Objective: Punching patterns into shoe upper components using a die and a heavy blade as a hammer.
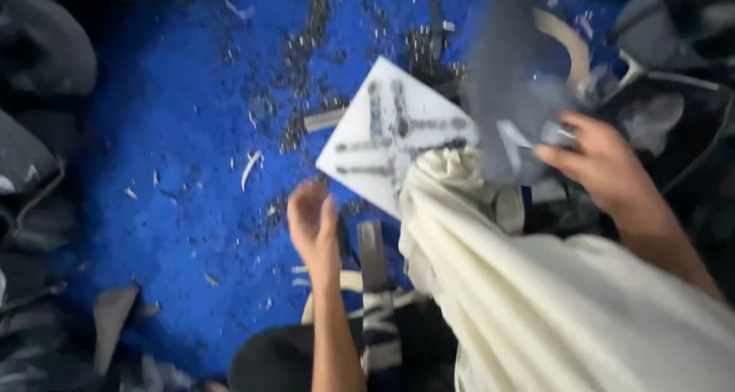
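My left hand (pixel 312 217) hovers low over the blue mat (pixel 176 155), fingers loosely curled, holding nothing that I can see. It is just left of a flat grey metal tool (pixel 372 254) and below a white board (pixel 387 135) marked with dark smears. My right hand (pixel 601 166) is raised at the right and grips a dark grey piece of material (pixel 509 93) that hangs over the board's right end. A cream cloth (pixel 536 292) drapes over my lap and right arm. The picture is motion-blurred.
Dark shavings and pale scraps (pixel 249 166) litter the mat. Piles of dark grey cut pieces (pixel 38 170) line the left edge, and more (pixel 674 78) lie at the right. A curved tan strip (pixel 570 44) lies at the top right.
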